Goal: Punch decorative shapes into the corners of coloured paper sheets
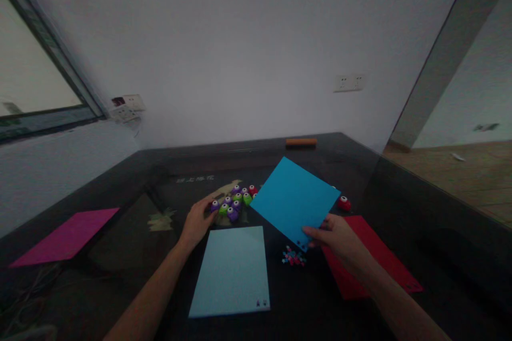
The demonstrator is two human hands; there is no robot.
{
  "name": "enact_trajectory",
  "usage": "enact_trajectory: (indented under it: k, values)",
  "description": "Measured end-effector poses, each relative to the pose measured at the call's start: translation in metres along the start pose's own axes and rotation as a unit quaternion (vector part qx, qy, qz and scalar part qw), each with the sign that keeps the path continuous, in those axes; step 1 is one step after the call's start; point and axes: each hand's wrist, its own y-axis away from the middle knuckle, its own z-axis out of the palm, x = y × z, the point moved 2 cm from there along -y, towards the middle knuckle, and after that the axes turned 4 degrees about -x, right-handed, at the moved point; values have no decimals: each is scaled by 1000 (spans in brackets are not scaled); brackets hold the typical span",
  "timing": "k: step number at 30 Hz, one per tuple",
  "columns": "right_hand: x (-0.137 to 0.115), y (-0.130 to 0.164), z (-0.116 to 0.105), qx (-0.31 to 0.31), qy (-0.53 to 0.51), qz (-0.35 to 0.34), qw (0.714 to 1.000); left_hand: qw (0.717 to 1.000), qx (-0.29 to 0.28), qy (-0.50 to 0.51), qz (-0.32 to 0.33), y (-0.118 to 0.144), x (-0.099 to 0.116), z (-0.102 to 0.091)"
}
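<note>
My right hand point(338, 237) pinches the near corner of a bright blue paper sheet point(294, 200) and holds it tilted above the dark table point(400, 197). My left hand point(198, 219) reaches into a cluster of small purple, green and red craft punches point(236, 202), its fingers closing on a purple one at the cluster's left edge. A pale blue sheet point(232, 269) lies flat between my forearms. Small punched paper bits point(294, 257) lie scattered just under the blue sheet's held corner.
A red sheet point(384, 258) lies under my right wrist, with a single red punch point(344, 203) beyond it. A magenta sheet point(68, 235) rests at the table's left. An orange bar point(301, 141) sits at the far edge by the wall.
</note>
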Motion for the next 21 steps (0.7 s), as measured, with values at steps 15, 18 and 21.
enact_trajectory:
  k: [15,18,21]
  values:
    - [5,-4,-2,17,-55,-34,998,971,104,204,-66,8,22,-14]
    - [4,-4,-2,25,-67,-46,996,935,119,317,-105,9,31,-16]
    - [4,-4,-3,40,-69,-52,995,877,108,446,-141,11,45,-16]
